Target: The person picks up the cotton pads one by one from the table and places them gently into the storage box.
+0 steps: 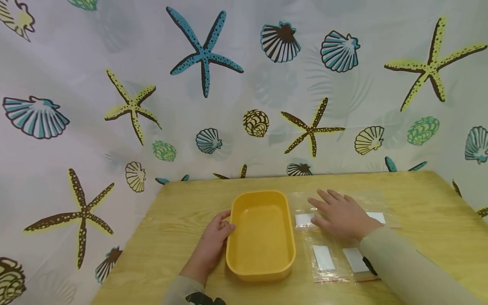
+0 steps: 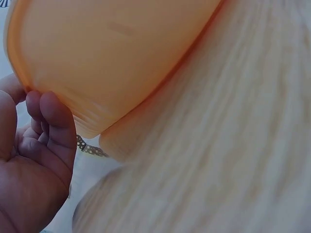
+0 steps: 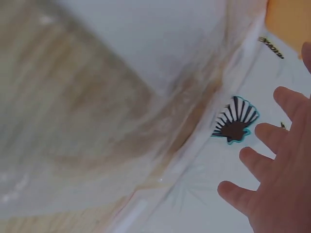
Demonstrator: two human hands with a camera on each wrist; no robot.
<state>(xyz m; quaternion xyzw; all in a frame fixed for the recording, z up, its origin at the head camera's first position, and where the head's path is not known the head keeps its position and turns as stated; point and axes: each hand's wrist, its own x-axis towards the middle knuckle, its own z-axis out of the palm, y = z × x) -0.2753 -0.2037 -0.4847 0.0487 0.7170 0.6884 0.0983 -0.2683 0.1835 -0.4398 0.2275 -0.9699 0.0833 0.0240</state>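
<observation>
Beige sleeve [image 1: 413,267], right of yellow tub [image 1: 261,241]. Right hand [image 1: 341,214], fingers spread, above clear plastic bags [image 1: 338,269]. Left hand [image 1: 212,239], fingers holding tub's left side.

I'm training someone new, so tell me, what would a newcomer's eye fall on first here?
Probably the bright yellow tub, sitting mid-table with the left hand holding its left side. Next, perhaps, the large blue starfish printed on the pale backdrop behind the table. Then the right hand, fingers spread above the clear bags right of the tub.
</observation>
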